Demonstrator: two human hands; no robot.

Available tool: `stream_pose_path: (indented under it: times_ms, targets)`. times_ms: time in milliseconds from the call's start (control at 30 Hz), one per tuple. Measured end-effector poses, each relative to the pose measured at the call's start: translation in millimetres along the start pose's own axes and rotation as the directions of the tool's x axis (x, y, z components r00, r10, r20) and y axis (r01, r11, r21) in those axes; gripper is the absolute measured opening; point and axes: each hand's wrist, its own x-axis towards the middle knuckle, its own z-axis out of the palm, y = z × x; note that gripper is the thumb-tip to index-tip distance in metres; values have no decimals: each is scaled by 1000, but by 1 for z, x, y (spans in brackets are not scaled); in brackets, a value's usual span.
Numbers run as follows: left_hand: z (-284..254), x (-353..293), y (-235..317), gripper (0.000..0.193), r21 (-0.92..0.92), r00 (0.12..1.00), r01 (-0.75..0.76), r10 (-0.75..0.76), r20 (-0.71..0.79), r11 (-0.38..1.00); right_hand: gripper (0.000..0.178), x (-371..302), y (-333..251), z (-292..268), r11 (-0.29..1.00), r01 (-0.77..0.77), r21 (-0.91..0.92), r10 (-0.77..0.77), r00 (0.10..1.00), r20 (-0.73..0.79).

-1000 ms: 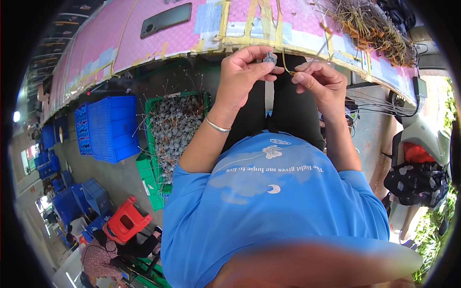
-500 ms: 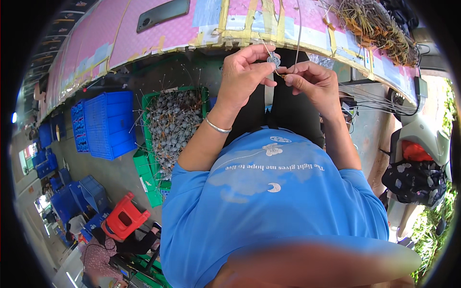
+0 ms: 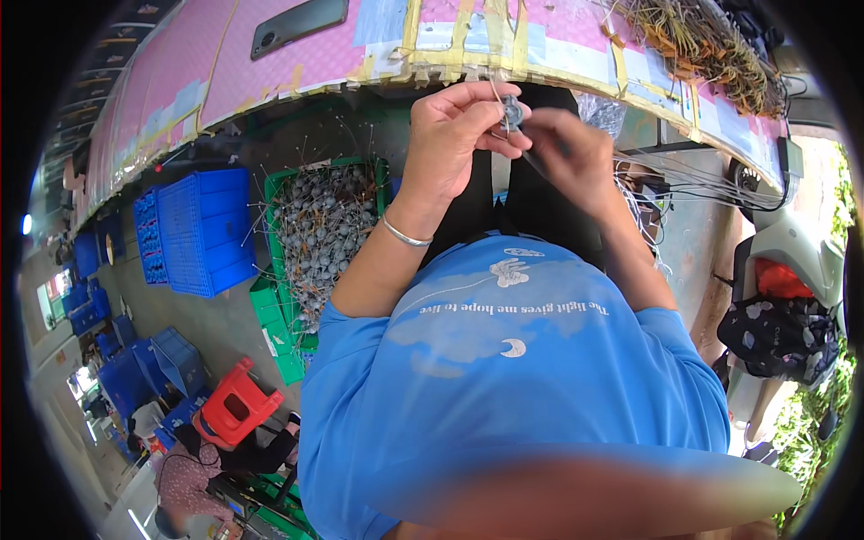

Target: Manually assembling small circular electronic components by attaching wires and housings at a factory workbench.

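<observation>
Between the thumb and fingers of my left hand [image 3: 450, 135] is a small grey round part [image 3: 511, 112], held just below the table's near edge. A thin pale wire rises from the part toward the tabletop. My right hand [image 3: 574, 155] is beside it on the right, its fingers smeared by motion, so I cannot tell whether anything is in them. Left of my left forearm, a green crate [image 3: 276, 211] holds many similar grey round parts [image 3: 324, 229] with thin wires sticking out.
The pink, taped table [image 3: 225, 85] spans the top, with a phone [image 3: 299, 27] on it and bundled brown-tipped wires [image 3: 706, 49] at right. Blue crates [image 3: 211, 232] and a red stool [image 3: 236, 405] stand at left, near another person [image 3: 189, 477]. A scooter [image 3: 796, 261] is at right.
My right hand has shifted slightly and blurred; its earlier pinch on a thin wire with a brownish end no longer shows. My left hand keeps the grey part, now turned a little.
</observation>
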Motion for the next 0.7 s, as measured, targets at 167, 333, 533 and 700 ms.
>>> stream_pose_path:
  times_ms: [167, 333, 533, 700]
  targets:
    - [13, -8, 3, 26, 162, 989, 19, -43, 143, 987, 23, 22, -10, -4, 634, -224, 740, 243, 966, 85]
    - [18, -8, 0, 23, 197, 990, -3, -24, 137, 980, 21, 22, -3, -11, 691, -93, 717, 27, 994, 103]
    - [16, -1, -1, 21, 86, 992, 71, -79, 98, 994, 20, 23, -10, -11, 735, -100, 671, 132, 991, 3]
    - [18, -2, -13, 25, 82, 1000, -2, 1, 5, 997, 18, 31, 1, -4, 622, -275, 733, 303, 948, 98]
